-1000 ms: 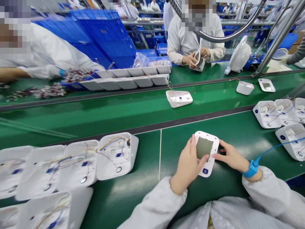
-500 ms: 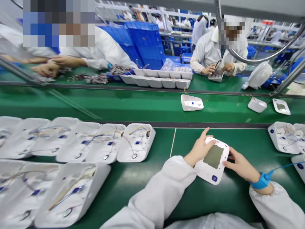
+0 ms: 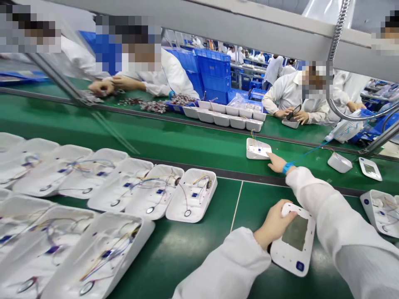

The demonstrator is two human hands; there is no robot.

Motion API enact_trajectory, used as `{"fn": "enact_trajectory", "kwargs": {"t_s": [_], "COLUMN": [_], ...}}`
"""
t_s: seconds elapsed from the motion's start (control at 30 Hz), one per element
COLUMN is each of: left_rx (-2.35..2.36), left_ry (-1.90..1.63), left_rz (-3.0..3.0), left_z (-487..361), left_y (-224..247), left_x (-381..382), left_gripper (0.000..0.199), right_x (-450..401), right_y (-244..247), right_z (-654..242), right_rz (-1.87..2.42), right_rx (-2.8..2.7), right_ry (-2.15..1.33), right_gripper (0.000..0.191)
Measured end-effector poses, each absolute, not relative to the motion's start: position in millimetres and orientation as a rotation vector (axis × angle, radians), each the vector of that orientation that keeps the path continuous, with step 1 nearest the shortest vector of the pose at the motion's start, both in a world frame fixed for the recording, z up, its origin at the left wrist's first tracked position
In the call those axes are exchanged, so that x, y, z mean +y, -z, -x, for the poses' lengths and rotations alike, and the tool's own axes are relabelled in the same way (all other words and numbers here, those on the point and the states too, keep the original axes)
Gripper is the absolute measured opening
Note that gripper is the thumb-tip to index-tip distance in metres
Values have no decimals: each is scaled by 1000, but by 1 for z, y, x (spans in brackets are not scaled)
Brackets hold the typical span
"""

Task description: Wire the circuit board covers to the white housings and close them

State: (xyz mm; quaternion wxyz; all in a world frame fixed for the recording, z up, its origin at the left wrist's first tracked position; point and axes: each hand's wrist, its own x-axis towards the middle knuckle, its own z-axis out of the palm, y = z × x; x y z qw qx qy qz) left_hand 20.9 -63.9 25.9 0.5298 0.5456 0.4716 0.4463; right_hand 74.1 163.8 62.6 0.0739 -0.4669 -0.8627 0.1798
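Note:
My left hand (image 3: 276,222) holds a white panel (image 3: 307,249) with a grey-green screen by its upper left edge, the thumb on its face, above the green table (image 3: 249,245). Stretched forward, my right hand (image 3: 277,163) wears a blue wrist strap (image 3: 288,167) with a cord. Its fingertips are at the right edge of a white housing (image 3: 255,150) with wires, which lies on the green strip (image 3: 187,139) beyond the table edge. Whether those fingers grip the housing is too small to tell.
Rows of open white housings (image 3: 191,197) with wires lie at the left. More housings (image 3: 378,211) stand at the right edge. Farther right on the strip are another housing (image 3: 339,162) and a screen panel (image 3: 370,169). Co-workers in white sit across, beyond a metal rail.
My right hand has let go of the panel and reached forward to the housing on the strip. The panel stays in my left hand, now lower in view. The camera view has shifted and tilted.

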Motion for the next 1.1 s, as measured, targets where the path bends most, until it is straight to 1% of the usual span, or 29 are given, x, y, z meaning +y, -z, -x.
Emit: {"fn": "enact_trajectory", "kwargs": {"t_s": [0.07,0.13,0.23,0.33,0.43,0.47,0.53,0.6,0.7,0.8,0.9,0.97,1.03,1.1], "left_rx": [1103,1095,1117,1153,1173,1172,1167,1165,1180,1186,1181,1188,1190,1176], "left_ry": [-1075,-1072,-1059,-1022,-989,-979,-952,-932,-937,-932,-928,-932,-931,-917], "left_rz": [-1285,-1273,-1309,-1328,-1310,-1307,-1296,-1286,-1290,-1305,-1314,-1313,-1309,-1305], "left_z": [-21,-20,-16,-13,-11,-11,-11,-11,-12,-11,-11,-11,-11,-11], "left_y": [-24,-24,-26,-31,-34,-35,-36,-37,-38,-37,-37,-38,-38,-39], "left_x": [-63,-63,-62,-62,-63,-63,-63,-63,-62,-61,-61,-60,-61,-61], "left_gripper": [28,28,27,34,39,40,41,42,45,48,50,50,50,50], "right_x": [165,158,137,96,33,11,-30,-57,-64,-36,11,46,81,114], "right_y": [-60,-61,-74,-93,-103,-104,-109,-124,-175,-257,-345,-393,-425,-442], "right_z": [-51,-42,-57,-110,-191,-219,-273,-318,-368,-399,-410,-407,-399,-392], "right_rz": [1458,1494,1467,1426,1403,1302,1181,1222,1352,1405,1515,1655,1714,1778], "right_rx": [-2626,-2642,-2616,-2523,-2356,-2151,-1788,-1473,-1131,-996,-1051,-1116,-1157,-1227], "right_ry": [-436,-344,-222,-105,48,208,480,721,1059,1232,1181,1085,1037,982], "right_gripper": [39,31,22,16,21,21,14,13,25,32,34,41,48,63]}}
